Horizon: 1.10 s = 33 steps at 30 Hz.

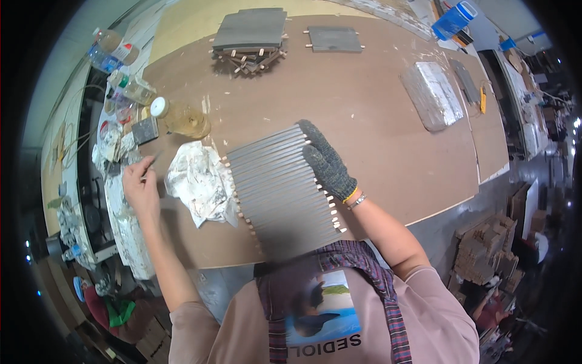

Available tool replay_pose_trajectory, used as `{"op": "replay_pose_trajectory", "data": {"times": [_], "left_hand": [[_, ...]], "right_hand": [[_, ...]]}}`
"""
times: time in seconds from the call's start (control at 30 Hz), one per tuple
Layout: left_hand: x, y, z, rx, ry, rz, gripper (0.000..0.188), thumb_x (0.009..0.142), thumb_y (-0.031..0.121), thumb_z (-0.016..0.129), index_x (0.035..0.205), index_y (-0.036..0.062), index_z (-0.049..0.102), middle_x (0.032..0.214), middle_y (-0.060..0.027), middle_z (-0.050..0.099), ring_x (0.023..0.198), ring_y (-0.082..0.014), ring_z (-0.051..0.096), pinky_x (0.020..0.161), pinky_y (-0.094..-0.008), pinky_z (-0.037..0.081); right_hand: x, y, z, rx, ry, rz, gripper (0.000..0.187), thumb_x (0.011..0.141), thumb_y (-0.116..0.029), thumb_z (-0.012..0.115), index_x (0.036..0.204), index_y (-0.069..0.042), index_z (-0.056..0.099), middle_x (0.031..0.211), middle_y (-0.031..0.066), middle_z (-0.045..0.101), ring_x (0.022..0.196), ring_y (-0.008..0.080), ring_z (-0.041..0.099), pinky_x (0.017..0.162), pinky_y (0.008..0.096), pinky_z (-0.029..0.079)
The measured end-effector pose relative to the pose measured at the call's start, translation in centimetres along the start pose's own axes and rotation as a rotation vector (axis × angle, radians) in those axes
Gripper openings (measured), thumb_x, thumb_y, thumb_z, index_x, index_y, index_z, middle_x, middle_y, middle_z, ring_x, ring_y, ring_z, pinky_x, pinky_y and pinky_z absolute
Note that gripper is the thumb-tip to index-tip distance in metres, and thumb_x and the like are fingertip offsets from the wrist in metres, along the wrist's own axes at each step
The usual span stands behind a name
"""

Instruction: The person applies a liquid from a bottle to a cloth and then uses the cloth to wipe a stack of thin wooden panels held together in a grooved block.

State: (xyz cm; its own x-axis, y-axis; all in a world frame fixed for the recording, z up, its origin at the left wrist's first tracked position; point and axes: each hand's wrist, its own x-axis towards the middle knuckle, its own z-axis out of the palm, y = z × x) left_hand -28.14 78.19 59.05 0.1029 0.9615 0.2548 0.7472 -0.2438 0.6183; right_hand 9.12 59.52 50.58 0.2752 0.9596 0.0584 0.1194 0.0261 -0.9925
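A row of grey slats (276,188), packed side by side with pale wooden pegs along both ends, lies at the table's near edge against my front. My right hand (328,164), in a dark grey knitted glove with a yellow cuff, grips its far right corner, thumb over the top. My bare left hand (142,182) is raised to the left of a crumpled white cloth (200,182) with dark smears. Its thumb and forefinger are pinched around something thin and dark that I cannot make out. The left hand is apart from the slats.
Further off stand a stack of grey panels (250,30) and a single pegged panel (334,39). A jar of yellowish liquid (185,119) and several bottles (130,88) sit at left. A wrapped block (431,96) and a yellow cutter (483,99) lie at right.
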Motion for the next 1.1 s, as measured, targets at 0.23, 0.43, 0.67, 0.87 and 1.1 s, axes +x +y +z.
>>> {"op": "replay_pose_trajectory", "data": {"times": [0.23,0.43,0.67,0.87,1.1], "left_hand": [[-11.6,15.4,2.6,-0.238,-0.304,0.159,0.020,0.077,-0.011,0.061,0.085,0.0023,0.074,0.097,-0.0075,0.063,0.091,-0.0222,0.064,0.078,-0.0316,0.050],[-15.6,18.5,8.4,-0.042,-0.184,0.157,0.015,0.079,-0.005,0.065,0.092,0.0011,0.069,0.086,-0.0125,0.065,0.079,-0.0312,0.065,0.072,-0.0390,0.052],[-16.1,20.6,11.4,0.255,-0.056,0.189,0.021,0.085,0.003,0.067,0.106,0.0071,0.067,0.089,-0.0102,0.062,0.083,-0.0321,0.063,0.072,-0.0417,0.052],[-16.3,21.2,12.1,0.264,-0.037,0.171,0.021,0.084,0.000,0.069,0.105,0.0055,0.071,0.084,-0.0104,0.061,0.079,-0.0307,0.063,0.069,-0.0405,0.052],[-17.1,22.3,14.2,0.211,0.042,0.208,0.022,0.081,-0.001,0.070,0.102,0.0025,0.073,0.078,-0.0104,0.060,0.068,-0.0309,0.062,0.062,-0.0396,0.051]], "right_hand": [[1.7,0.0,-2.3,0.256,-0.228,0.076,0.067,0.100,-0.027,0.063,0.157,-0.005,0.035,0.160,0.0093,0.038,0.146,0.0207,0.036,0.120,0.0368,0.029],[3.0,0.6,-2.3,0.325,-0.366,0.063,0.083,0.091,-0.029,0.076,0.156,-0.001,0.032,0.160,0.0187,0.036,0.147,0.0289,0.037,0.120,0.0382,0.031],[4.3,1.5,-4.3,-0.011,-0.581,-0.183,0.131,0.066,-0.050,0.092,0.161,-0.003,0.015,0.166,0.0192,0.020,0.154,0.0335,0.020,0.125,0.0432,0.022],[4.3,1.6,-4.5,-0.003,-0.598,-0.193,0.133,0.064,-0.053,0.092,0.161,-0.003,0.015,0.166,0.0212,0.019,0.154,0.0361,0.020,0.125,0.0443,0.022],[4.3,1.8,-4.1,0.017,-0.541,-0.252,0.121,0.066,-0.035,0.095,0.158,-0.001,0.024,0.162,0.0197,0.029,0.149,0.0327,0.031,0.123,0.0412,0.029]]}}
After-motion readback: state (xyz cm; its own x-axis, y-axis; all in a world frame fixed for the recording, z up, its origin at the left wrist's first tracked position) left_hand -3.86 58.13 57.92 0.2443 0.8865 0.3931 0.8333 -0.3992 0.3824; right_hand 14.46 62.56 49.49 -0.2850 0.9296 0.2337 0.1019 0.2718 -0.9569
